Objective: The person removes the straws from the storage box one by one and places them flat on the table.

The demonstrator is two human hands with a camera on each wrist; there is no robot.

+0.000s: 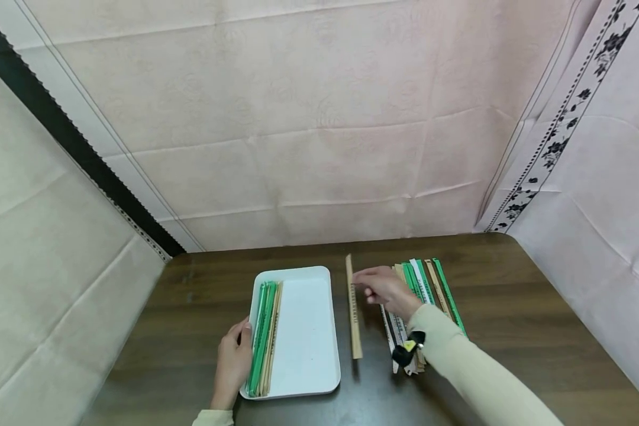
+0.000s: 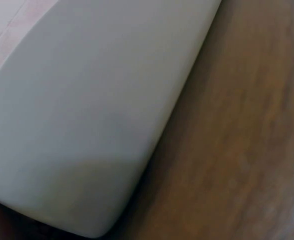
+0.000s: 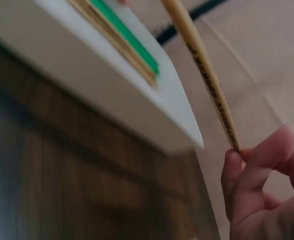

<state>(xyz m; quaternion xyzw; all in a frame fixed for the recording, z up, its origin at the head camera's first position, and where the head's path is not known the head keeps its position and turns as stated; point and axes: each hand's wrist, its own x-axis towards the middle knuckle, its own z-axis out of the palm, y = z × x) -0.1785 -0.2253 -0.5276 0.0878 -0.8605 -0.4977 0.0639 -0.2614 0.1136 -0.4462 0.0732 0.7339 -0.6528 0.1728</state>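
Note:
Between the thumb and fingers of my right hand [image 1: 386,289] is pinched a long, slim tan stick [image 1: 354,313] with dark print along it. In the head view the stick points away from me, just right of the white tray [image 1: 309,331]. My left hand [image 1: 236,355] grips the tray's left rim, thumb on the upper side. Inside the tray, along its left side, lie green sticks [image 1: 261,343] and tan sticks [image 1: 273,349] side by side. The left wrist view shows mainly the tray's pale outer wall [image 2: 101,110].
Under my right forearm lies a row of green, tan, white and dark sticks [image 1: 442,284], partly hidden by the arm. Everything stands on a brown wooden table [image 1: 538,331]. Pale cloth [image 1: 325,148] hangs behind and at both sides.

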